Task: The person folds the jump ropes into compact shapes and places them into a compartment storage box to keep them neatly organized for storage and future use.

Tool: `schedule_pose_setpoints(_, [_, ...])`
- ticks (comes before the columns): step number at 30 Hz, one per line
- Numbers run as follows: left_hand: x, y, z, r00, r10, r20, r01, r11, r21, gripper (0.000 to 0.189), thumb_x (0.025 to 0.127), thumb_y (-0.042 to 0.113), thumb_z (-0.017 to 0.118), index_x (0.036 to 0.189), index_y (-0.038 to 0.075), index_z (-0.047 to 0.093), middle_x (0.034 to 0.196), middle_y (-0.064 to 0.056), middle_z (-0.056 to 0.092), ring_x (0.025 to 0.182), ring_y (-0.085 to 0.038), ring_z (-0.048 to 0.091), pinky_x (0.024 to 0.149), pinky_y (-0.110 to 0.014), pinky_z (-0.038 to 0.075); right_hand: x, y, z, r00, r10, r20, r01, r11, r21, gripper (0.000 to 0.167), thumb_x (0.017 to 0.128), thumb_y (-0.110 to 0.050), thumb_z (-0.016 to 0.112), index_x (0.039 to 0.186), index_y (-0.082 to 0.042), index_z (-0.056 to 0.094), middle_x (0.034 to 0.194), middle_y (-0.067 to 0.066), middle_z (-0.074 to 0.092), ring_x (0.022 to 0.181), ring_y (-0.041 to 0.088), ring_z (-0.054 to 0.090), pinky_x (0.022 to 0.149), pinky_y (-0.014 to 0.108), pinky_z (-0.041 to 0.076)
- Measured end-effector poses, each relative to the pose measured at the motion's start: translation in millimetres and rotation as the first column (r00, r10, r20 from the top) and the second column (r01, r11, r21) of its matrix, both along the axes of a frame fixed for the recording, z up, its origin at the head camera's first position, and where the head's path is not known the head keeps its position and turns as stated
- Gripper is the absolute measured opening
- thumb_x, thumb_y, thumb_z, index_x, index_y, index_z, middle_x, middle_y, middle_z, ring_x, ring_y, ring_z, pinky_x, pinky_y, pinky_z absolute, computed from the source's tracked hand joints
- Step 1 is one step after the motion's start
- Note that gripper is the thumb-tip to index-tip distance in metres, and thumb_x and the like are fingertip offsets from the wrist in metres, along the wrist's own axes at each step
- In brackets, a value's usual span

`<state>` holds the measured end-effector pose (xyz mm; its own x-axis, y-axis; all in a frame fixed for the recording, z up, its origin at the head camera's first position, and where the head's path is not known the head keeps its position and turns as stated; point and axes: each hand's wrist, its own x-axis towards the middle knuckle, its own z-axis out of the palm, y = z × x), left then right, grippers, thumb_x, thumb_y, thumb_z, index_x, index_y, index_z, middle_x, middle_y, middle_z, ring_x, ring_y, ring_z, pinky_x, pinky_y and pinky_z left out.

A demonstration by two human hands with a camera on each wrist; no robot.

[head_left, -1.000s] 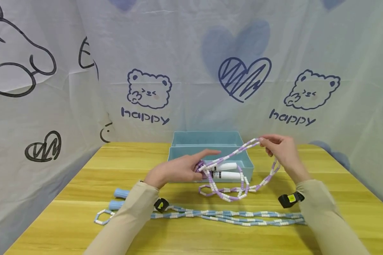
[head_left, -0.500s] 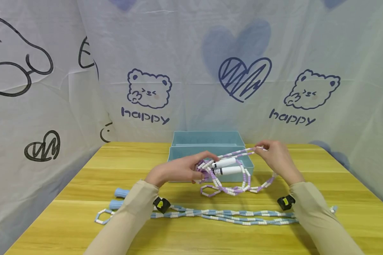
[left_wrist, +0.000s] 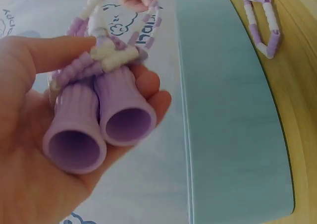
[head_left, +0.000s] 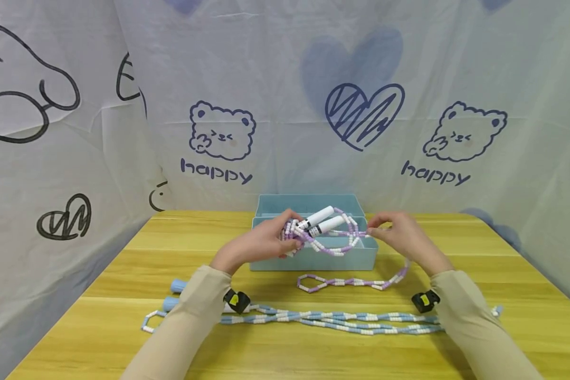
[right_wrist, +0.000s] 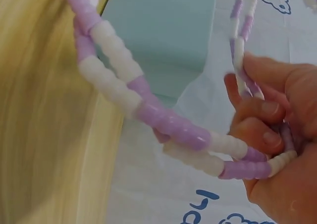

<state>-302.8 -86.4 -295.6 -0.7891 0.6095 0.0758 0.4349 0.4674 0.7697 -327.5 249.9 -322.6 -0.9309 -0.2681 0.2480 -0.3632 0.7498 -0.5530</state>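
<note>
My left hand grips the two purple-and-white handles of a beaded jump rope, with purple and white beaded cord wrapped round them. In the left wrist view the purple handle ends flare toward the camera, and my thumb lies over the wraps. My right hand pinches a doubled stretch of the same cord between thumb and fingers, to the right of the handles. From it the cord's tail hangs down and lies on the table, ending in a loop. Both hands are above the front blue box.
A second blue box stands behind the front one. Nearer me, a blue-and-white beaded jump rope lies stretched across the wooden table, its blue handles at the left, partly hidden by my left sleeve. A printed cloth hangs behind.
My left hand has lifted the handles up and tilted their white ends upward. My right hand has drawn its cord down and left toward them, and the hanging loops have risen off the table.
</note>
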Motion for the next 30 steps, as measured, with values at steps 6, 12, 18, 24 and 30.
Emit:
schedule_pose_setpoints(6, [-3.3, -2.6, 0.7, 0.997, 0.066, -0.025, -0.066, 0.998, 0.006, 0.037, 0.096, 0.018, 0.065, 0.127, 0.018, 0.046, 0.099, -0.009, 0.063, 0.072, -0.027, 0.062, 0.068, -0.049, 0.055, 3.2, 0.7, 3.5, 0.984, 0.121, 0.133, -0.129, 0.99, 0.053, 0.015, 0.091, -0.032, 0.071, 0.094, -0.018, 0.077, 0.096, -0.002, 0.07, 0.086, 0.021, 0.058, 0.077, 0.039, 0.048])
schedule_pose_setpoints(12, [-6.3, -3.3, -0.5, 0.998, 0.063, -0.032, -0.061, 0.996, 0.06, 0.033, 0.096, 0.019, 0.064, 0.124, 0.019, 0.046, 0.093, -0.009, 0.064, 0.058, -0.021, 0.052, 0.055, -0.042, 0.049, 4.7, 0.4, 7.4, 0.971, 0.169, 0.168, -0.177, 0.983, 0.037, 0.017, 0.09, -0.033, 0.072, 0.091, -0.017, 0.078, 0.087, 0.002, 0.07, 0.072, 0.019, 0.05, 0.063, 0.033, 0.041])
schedule_pose_setpoints(18, [-6.2, -3.9, -0.3, 0.994, 0.088, -0.061, -0.084, 0.994, 0.071, 0.032, 0.097, 0.023, 0.063, 0.123, 0.022, 0.046, 0.087, -0.009, 0.065, 0.048, -0.018, 0.046, 0.044, -0.032, 0.043, 8.3, -6.2, 12.1, 0.952, 0.231, 0.198, -0.247, 0.967, 0.058, 0.021, 0.089, -0.036, 0.073, 0.088, -0.016, 0.078, 0.082, 0.004, 0.069, 0.067, 0.017, 0.047, 0.061, 0.03, 0.039])
schedule_pose_setpoints(24, [-6.1, -3.2, 0.0, 0.989, 0.127, -0.081, -0.12, 0.988, 0.093, 0.034, 0.096, 0.021, 0.064, 0.124, 0.022, 0.044, 0.087, -0.016, 0.065, 0.048, -0.018, 0.044, 0.041, -0.028, 0.04, 23.5, -21.6, 22.0, 0.881, 0.379, 0.283, -0.404, 0.914, 0.032, 0.018, 0.09, -0.034, 0.072, 0.09, -0.017, 0.077, 0.084, 0.003, 0.07, 0.076, 0.024, 0.058, 0.069, 0.033, 0.049])
schedule_pose_setpoints(30, [-6.9, -1.4, -1.6, 0.981, 0.157, -0.116, -0.153, 0.987, 0.048, 0.038, 0.093, 0.02, 0.068, 0.122, 0.024, 0.045, 0.085, -0.011, 0.064, 0.051, -0.016, 0.044, 0.042, -0.025, 0.038, 37.0, -42.5, 28.9, 0.784, 0.518, 0.343, -0.552, 0.834, 0.001, 0.013, 0.096, -0.029, 0.065, 0.096, -0.024, 0.077, 0.081, -0.005, 0.069, 0.066, 0.015, 0.054, 0.059, 0.026, 0.045])
